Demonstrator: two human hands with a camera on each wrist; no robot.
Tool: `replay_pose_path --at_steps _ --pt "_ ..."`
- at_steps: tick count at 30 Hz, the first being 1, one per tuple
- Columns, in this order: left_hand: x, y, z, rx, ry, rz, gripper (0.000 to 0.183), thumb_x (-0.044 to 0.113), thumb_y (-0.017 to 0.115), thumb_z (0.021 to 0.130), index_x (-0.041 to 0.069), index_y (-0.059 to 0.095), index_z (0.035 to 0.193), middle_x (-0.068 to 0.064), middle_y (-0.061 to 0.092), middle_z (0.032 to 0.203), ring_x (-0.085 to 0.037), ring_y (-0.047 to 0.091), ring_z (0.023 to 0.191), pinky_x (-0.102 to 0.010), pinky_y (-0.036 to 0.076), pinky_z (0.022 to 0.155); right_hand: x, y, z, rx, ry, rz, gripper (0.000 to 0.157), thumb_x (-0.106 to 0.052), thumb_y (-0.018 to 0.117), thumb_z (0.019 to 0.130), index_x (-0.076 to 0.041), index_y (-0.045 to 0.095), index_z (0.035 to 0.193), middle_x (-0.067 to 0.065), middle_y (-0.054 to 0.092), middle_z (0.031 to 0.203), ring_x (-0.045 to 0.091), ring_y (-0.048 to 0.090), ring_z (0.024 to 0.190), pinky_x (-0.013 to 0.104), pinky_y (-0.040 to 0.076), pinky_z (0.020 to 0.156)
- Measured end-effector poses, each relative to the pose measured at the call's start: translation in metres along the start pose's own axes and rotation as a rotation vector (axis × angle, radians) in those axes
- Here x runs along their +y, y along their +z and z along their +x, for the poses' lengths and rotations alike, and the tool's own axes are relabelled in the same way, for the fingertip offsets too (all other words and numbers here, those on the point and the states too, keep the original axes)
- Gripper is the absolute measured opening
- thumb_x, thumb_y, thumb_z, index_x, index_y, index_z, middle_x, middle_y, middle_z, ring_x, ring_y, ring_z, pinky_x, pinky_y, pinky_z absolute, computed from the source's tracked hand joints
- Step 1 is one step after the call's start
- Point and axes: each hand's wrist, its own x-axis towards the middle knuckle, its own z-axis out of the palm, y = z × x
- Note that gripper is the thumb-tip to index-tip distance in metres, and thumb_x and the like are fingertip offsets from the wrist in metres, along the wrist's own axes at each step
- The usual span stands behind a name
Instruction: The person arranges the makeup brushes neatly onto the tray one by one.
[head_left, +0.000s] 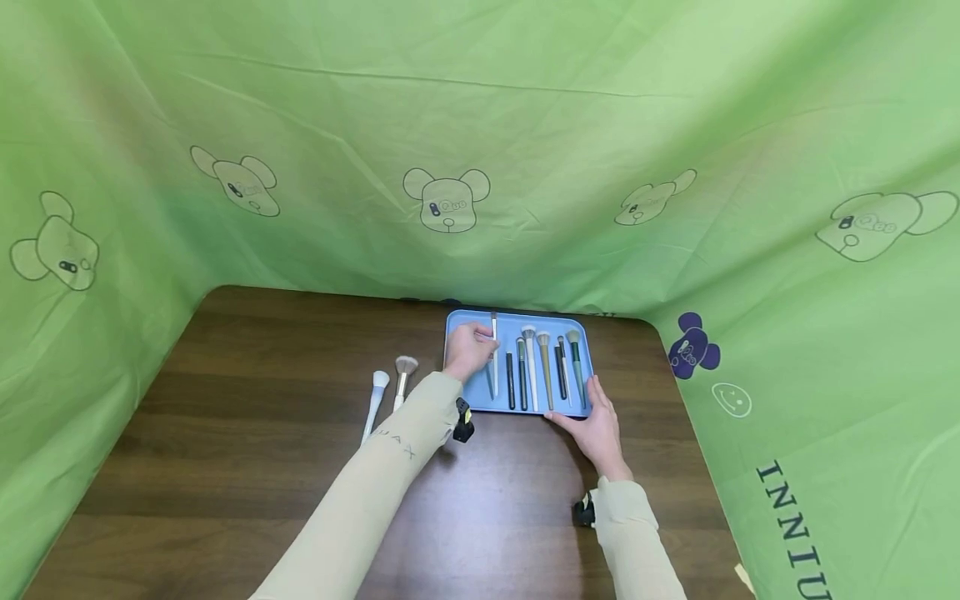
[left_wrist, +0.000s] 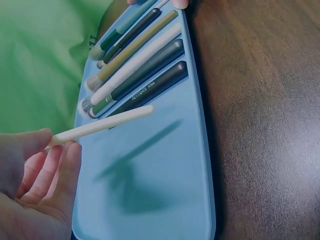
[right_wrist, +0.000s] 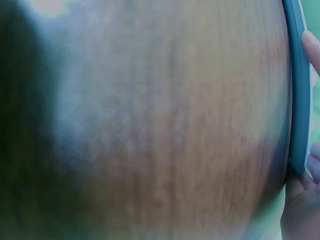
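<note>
My left hand is over the left part of a blue tray, pinching a slim white-handled makeup brush between thumb and fingers. The handle end sticks out above the tray floor and casts a shadow there. In the left wrist view the bristles are hidden by the hand. My right hand grips the tray's near right corner, thumb on the front edge and fingers along the right side. Several brushes lie side by side in the tray, among them a black-handled brush, a tan brush and a green brush.
Left of the tray, a pale blue-white brush and a fluffy-headed brush lie on the brown wooden table; the left sleeve partly covers them. A green printed cloth hangs behind the table and at both sides.
</note>
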Motion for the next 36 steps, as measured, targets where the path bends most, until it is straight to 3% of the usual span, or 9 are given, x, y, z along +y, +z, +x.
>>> replay_pose_path --at_steps 5,10,19,29,36 --pt "-0.001 0.008 0.001 0.025 -0.050 0.106 0.014 0.012 0.082 0.086 0.008 0.073 0.096 -0.002 0.073 0.078 -0.015 0.068 0.067 -0.029 0.053 0.064 0.001 0.001 0.000 0.007 -0.004 0.004 0.120 -0.052 0.090 0.073 0.004 0.026 0.157 0.019 0.019 0.166 0.041 0.021 0.149 0.054 0.025 0.116" --pt "-0.004 0.015 -0.002 0.037 -0.039 0.209 0.013 0.016 0.084 0.084 0.011 0.075 0.093 0.000 0.072 0.081 -0.019 0.065 0.077 -0.036 0.053 0.076 0.002 0.002 0.000 0.008 -0.001 0.005 0.120 -0.053 0.090 0.073 0.004 0.027 0.157 0.018 0.019 0.166 0.040 0.021 0.149 0.054 0.025 0.116" --pt "-0.012 0.024 -0.005 0.014 -0.043 0.229 0.014 0.013 0.082 0.085 0.011 0.074 0.096 -0.002 0.072 0.085 -0.020 0.066 0.078 -0.038 0.054 0.077 0.003 0.001 -0.001 0.009 -0.003 0.001 0.120 -0.052 0.090 0.073 0.004 0.026 0.157 0.019 0.020 0.166 0.040 0.022 0.149 0.054 0.025 0.116" --pt "-0.017 0.028 -0.005 -0.032 -0.065 0.222 0.027 0.005 0.081 0.083 0.009 0.074 0.109 -0.002 0.072 0.087 -0.019 0.067 0.080 -0.036 0.056 0.076 0.003 0.002 0.001 0.022 -0.009 -0.003 0.119 -0.051 0.090 0.073 0.005 0.028 0.157 0.020 0.021 0.165 0.040 0.022 0.149 0.053 0.025 0.116" --pt "-0.021 0.030 -0.009 -0.034 -0.042 0.262 0.039 0.002 0.076 0.086 0.007 0.072 0.125 -0.008 0.074 0.107 -0.022 0.068 0.090 -0.036 0.056 0.079 0.003 0.002 0.001 0.024 -0.014 -0.002 0.120 -0.051 0.091 0.072 0.006 0.027 0.156 0.021 0.020 0.165 0.042 0.022 0.148 0.055 0.024 0.116"
